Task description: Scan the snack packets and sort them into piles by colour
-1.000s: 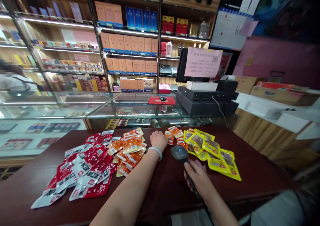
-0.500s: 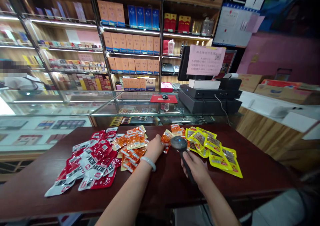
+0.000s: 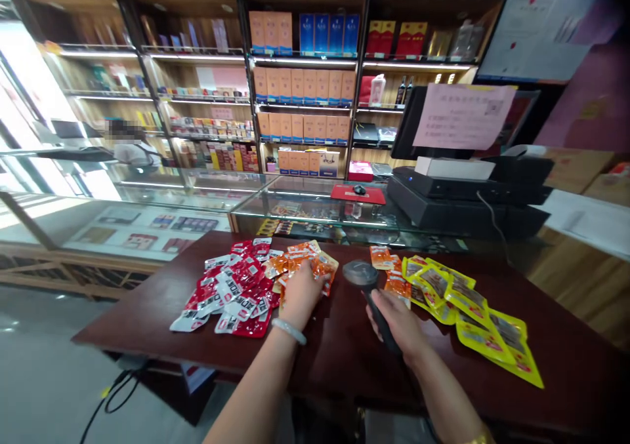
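Head view: beside the red packets (image 3: 241, 280), your left hand (image 3: 301, 294) now reaches the orange pile (image 3: 276, 264), pinching an orange packet (image 3: 329, 267), your right hand (image 3: 398, 321) grips the scanner (image 3: 361, 275), and fewer loose sachets (image 3: 396, 284) remain beside the yellow packets (image 3: 467, 300).

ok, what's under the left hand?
Orange packets show beyond and on both sides of the left hand. Whatever lies directly beneath its palm is covered, can't tell.

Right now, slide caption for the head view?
Right hand grips a scanner; left hand touches orange packets beside red packets, with yellow packets farther right.
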{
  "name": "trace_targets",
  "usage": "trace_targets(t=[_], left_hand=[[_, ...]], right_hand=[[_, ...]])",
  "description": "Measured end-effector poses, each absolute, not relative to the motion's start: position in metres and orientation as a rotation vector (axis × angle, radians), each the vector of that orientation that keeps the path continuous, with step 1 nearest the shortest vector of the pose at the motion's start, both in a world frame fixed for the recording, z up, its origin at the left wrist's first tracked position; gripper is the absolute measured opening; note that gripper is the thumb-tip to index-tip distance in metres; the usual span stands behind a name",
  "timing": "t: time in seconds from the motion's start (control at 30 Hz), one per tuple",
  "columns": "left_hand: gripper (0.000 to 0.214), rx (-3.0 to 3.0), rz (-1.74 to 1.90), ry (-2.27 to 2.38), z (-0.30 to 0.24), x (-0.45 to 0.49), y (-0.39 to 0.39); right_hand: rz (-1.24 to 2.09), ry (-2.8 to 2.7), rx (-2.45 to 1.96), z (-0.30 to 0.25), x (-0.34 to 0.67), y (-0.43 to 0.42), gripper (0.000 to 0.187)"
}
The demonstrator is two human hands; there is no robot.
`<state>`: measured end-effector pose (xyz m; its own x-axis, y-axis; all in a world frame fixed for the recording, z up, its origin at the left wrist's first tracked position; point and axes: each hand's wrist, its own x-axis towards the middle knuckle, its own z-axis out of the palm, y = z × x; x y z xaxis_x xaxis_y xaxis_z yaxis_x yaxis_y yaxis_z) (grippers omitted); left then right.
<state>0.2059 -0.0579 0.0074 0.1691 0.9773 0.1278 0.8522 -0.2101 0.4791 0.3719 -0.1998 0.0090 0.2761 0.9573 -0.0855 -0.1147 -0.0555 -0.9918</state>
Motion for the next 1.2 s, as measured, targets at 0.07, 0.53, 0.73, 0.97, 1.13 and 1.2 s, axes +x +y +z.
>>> trace_targets(t=[0.07, 0.53, 0.73, 0.97, 1.13, 1.2], left_hand=[[0.048, 2.142, 0.602, 1.885, 0.013, 0.191, -0.050], [0.055, 2.589, 0.637, 1.627, 0.016, 0.276, -0.036], [0.055, 2.836, 0.428, 0.885, -0.002, 0.368, -0.027], [0.058, 2.859, 0.041, 0.723, -0.018, 0.390, -0.024], [0.059, 2.858, 0.008, 0.744, -0.014, 0.352, -0.048], [0.062, 2.827, 0.012, 0.747, -0.013, 0.330, -0.064]], right_hand=[[1.086, -0.912, -1.313, 0.006, 0.372, -0.199, 0.052], [0.957, -0.874, -1.409, -0.006, 0.411, -0.220, 0.044], [0.933, -0.809, -1.478, -0.015, 0.434, -0.236, 0.046], [0.915, -0.751, -1.514, -0.023, 0.445, -0.242, 0.049], [0.917, -0.763, -1.519, -0.024, 0.440, -0.245, 0.048], [0.925, -0.789, -1.507, -0.025, 0.436, -0.250, 0.047]])
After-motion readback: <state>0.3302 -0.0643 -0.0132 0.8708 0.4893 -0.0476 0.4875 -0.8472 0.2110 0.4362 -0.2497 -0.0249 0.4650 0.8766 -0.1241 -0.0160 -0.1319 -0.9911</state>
